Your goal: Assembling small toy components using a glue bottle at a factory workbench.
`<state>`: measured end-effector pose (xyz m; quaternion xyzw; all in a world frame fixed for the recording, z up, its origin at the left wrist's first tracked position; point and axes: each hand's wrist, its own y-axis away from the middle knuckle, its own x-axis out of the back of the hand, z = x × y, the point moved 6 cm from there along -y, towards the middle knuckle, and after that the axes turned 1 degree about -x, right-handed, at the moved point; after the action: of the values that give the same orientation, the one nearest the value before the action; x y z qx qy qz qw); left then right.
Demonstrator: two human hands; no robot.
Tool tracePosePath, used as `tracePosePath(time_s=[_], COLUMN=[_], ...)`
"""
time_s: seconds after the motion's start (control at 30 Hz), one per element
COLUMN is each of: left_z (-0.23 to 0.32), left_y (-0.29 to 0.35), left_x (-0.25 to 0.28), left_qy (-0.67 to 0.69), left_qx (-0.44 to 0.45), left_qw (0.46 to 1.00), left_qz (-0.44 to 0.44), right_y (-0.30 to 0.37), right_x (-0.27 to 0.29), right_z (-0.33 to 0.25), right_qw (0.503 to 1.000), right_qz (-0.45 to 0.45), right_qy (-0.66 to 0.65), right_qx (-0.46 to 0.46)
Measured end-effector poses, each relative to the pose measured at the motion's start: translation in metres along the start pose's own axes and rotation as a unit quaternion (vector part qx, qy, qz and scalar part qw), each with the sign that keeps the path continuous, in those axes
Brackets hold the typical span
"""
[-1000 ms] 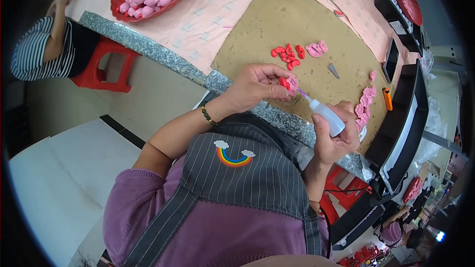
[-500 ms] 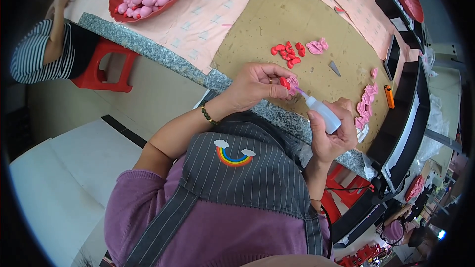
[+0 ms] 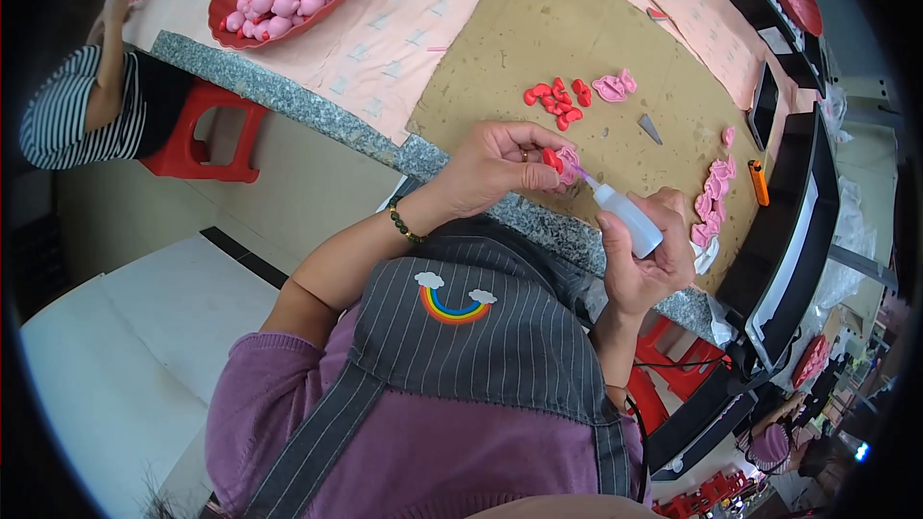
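Between the thumb and fingers of my left hand (image 3: 502,171) is a small red and pink molded piece (image 3: 565,165), held over the table's front edge. My right hand (image 3: 657,255) grips a white squeeze bottle (image 3: 629,222), tilted so that its thin purplish nozzle (image 3: 585,177) meets the pink part of the piece. Whether any liquid comes out is too small to tell. Beyond my hands, several loose red pieces (image 3: 561,101) lie on the brown board (image 3: 510,58), with pink curled pieces (image 3: 615,86) beside them.
A grey pointed blade (image 3: 651,129) lies on the board. Toward the right are a row of pink pieces (image 3: 713,197), an orange cutter (image 3: 759,183) and a black tray (image 3: 784,240). A red bowl (image 3: 219,14) of pink figures stands far left. Another person (image 3: 72,101) sits beyond a red stool (image 3: 207,135).
Both hands keep almost the same pose, with the nozzle still at the piece. The view has shifted very slightly.
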<state>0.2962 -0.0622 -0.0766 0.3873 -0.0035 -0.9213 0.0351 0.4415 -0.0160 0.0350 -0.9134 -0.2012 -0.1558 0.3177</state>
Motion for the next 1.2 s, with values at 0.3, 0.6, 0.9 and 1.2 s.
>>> tracePosePath(time_s=[0.3,0.6,0.9,1.2], left_z=[0.0006,0.0019,0.0002,0.0007], left_y=[0.0003,0.0005,0.0001,0.0000], left_x=[-0.0007,-0.0022,-0.0007,-0.0008], left_qy=[-0.004,-0.029,-0.006,0.003], left_qx=[0.002,0.009,0.002,0.004], left_qw=[1.000,1.000,1.000,1.000], left_qz=[-0.002,-0.007,-0.011,-0.007], right_y=[0.0014,0.0002,-0.0001,-0.0004], right_x=[0.0025,0.0007,0.0021,0.0033], right_z=[0.0007,0.0012,0.0023,0.0032], right_qw=[1.000,1.000,1.000,1.000], right_qz=[0.013,0.011,0.013,0.010], right_qy=[-0.011,0.002,0.005,0.011], right_qx=[-0.009,-0.006,0.003,0.002])
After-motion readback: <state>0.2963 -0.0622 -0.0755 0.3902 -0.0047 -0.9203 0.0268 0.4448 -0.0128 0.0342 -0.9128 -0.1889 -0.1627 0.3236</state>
